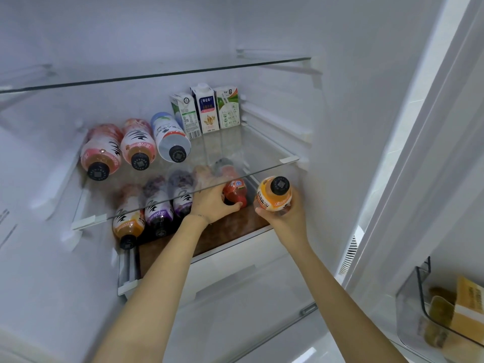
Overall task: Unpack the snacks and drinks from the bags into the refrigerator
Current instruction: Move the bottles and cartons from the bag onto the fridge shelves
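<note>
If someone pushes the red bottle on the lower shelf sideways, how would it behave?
The red bottle lies on its side and looks round, so it would probably roll. It seems full, so it is likely heavy for its size. The left hand grips it.

Two glass shelves are in view, the upper shelf [157,75] and the middle shelf [262,150]. The middle one carries three lying bottles, a pink bottle [100,150], a second pink bottle [137,144] and a white bottle [170,134], plus three standing cartons: a green carton [183,113], a blue carton [208,111] and a second green carton [228,108]. Below lie four clear bottles: an amber bottle [128,224], a purple bottle [158,213], a second purple bottle [182,199] and a red bottle [235,191]; a further blurred shape cannot be counted. One orange bottle [273,196] sits apart. One door bin [419,297] holds yellow packets [466,310], number unclear.
</note>
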Available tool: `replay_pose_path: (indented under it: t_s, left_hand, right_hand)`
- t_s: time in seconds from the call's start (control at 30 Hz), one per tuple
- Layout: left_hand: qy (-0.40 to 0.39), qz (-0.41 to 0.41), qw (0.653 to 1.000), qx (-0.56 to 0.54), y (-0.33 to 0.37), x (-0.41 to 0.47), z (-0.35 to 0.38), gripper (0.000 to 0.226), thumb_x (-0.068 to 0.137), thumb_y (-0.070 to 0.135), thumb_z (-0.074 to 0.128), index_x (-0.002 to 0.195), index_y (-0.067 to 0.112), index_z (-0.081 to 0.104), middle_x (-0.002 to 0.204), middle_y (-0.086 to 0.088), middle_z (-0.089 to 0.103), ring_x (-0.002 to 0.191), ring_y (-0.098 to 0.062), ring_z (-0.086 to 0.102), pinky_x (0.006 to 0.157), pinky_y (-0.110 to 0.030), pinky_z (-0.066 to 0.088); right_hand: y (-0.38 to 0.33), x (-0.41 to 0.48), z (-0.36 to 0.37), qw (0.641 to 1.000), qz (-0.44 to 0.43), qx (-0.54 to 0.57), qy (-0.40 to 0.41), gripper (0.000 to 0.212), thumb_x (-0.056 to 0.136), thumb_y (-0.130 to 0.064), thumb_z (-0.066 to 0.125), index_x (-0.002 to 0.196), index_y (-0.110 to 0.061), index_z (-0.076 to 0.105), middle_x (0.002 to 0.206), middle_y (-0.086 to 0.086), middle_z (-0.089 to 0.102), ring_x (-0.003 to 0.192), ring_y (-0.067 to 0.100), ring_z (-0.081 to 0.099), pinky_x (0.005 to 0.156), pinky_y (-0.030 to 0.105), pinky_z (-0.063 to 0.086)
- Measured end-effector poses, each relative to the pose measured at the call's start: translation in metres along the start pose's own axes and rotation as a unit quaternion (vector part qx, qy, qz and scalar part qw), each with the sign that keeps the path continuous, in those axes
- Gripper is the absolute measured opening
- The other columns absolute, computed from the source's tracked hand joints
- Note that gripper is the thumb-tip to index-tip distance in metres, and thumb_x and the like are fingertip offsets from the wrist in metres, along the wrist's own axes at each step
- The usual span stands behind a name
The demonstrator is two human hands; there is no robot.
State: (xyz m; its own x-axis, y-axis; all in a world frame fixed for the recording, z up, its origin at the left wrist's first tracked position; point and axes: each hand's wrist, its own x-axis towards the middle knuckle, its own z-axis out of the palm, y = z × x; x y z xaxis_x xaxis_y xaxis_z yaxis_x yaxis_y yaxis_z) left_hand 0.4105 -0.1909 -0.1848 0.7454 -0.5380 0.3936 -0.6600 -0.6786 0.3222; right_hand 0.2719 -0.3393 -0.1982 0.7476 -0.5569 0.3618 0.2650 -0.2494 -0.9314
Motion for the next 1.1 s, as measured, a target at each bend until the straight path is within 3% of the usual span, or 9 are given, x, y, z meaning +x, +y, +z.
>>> replay_pose_path:
  t_s: [0.13,0.23,0.43,0.57,0.7,0.8,0.9,1.0,1.1]
  left_hand:
    - [-0.031,0.006,0.999,0.009,0.001,0.003,-0.001,0.077,0.077,0.049,0.072,0.142,0.028,0.039,0.136,-0.001,0.054,0.124,-0.022,0.050,0.096,-0.027,0.036]
    - [-0.047,-0.001,0.999,-0.008,0.001,0.003,-0.002,0.078,0.079,0.048,0.072,0.144,0.029,0.035,0.136,-0.001,0.055,0.122,-0.020,0.051,0.090,-0.022,0.032]
    - [-0.049,-0.008,0.999,-0.022,-0.001,0.001,-0.002,0.076,0.080,0.049,0.071,0.144,0.030,0.035,0.133,0.001,0.056,0.119,-0.019,0.052,0.087,-0.019,0.028]
    - [-0.048,-0.018,0.999,-0.014,-0.002,0.002,-0.001,0.078,0.078,0.054,0.070,0.144,0.032,0.034,0.134,0.001,0.055,0.117,-0.018,0.052,0.086,-0.019,0.029]
    - [-0.047,-0.013,0.999,-0.012,-0.001,0.002,-0.001,0.076,0.079,0.053,0.071,0.143,0.031,0.036,0.135,0.000,0.054,0.118,-0.019,0.051,0.086,-0.019,0.027]
    - [-0.039,-0.012,0.999,-0.006,-0.003,0.002,0.000,0.076,0.078,0.057,0.069,0.142,0.032,0.037,0.135,0.001,0.054,0.122,-0.019,0.049,0.087,-0.019,0.027]
    - [-0.036,-0.006,0.999,-0.010,-0.002,0.003,0.001,0.074,0.079,0.052,0.071,0.142,0.030,0.038,0.135,0.000,0.054,0.120,-0.019,0.050,0.088,-0.019,0.027]
    - [-0.034,-0.003,0.999,-0.023,-0.002,0.003,0.001,0.074,0.080,0.051,0.071,0.142,0.030,0.038,0.137,0.000,0.052,0.121,-0.019,0.050,0.089,-0.020,0.027]
    - [-0.034,-0.001,0.999,-0.022,-0.001,0.001,0.000,0.071,0.082,0.048,0.070,0.143,0.031,0.039,0.142,0.002,0.049,0.127,-0.019,0.044,0.092,-0.022,0.023]
  right_hand:
    - [0.011,0.011,0.008,1.000,-0.017,-0.023,-0.001,0.068,0.062,0.001,0.086,0.104,-0.039,0.051,0.107,-0.016,0.060,0.100,-0.005,0.059,0.086,0.008,0.044]
    - [0.015,0.019,0.013,1.000,-0.005,-0.012,-0.004,0.075,0.062,0.000,0.085,0.120,-0.028,0.047,0.117,-0.007,0.057,0.107,-0.001,0.056,0.085,0.007,0.044]
    - [0.014,0.021,0.014,1.000,0.004,0.026,0.004,0.080,0.066,-0.014,0.086,0.131,-0.026,0.042,0.130,-0.003,0.051,0.119,0.010,0.053,0.101,0.032,0.048]
    - [0.004,0.015,0.016,0.999,0.010,0.044,0.003,0.082,0.070,-0.027,0.085,0.139,-0.034,0.040,0.135,-0.004,0.038,0.122,0.005,0.048,0.097,0.022,0.047]
    - [-0.001,0.010,0.018,1.000,-0.013,0.019,0.003,0.070,0.073,-0.028,0.083,0.132,-0.026,0.046,0.129,-0.002,0.041,0.116,0.006,0.048,0.093,0.018,0.046]
    - [0.000,0.006,0.015,0.999,0.005,0.043,-0.025,0.076,0.068,-0.030,0.083,0.131,-0.031,0.040,0.130,-0.004,0.038,0.114,0.000,0.048,0.086,0.009,0.045]
    - [-0.002,0.001,0.012,0.996,0.012,0.068,-0.053,0.084,0.058,-0.048,0.075,0.131,-0.033,0.035,0.132,-0.005,0.038,0.116,0.003,0.049,0.085,0.012,0.047]
    - [-0.004,-0.002,0.012,0.994,0.005,0.079,-0.078,0.077,0.066,-0.050,0.071,0.134,-0.030,0.039,0.134,-0.002,0.042,0.120,0.009,0.051,0.089,0.017,0.049]
    - [-0.001,0.000,0.011,0.994,0.010,0.082,-0.066,0.053,0.082,-0.035,0.071,0.129,-0.037,0.046,0.131,-0.006,0.050,0.119,0.008,0.053,0.097,0.025,0.050]
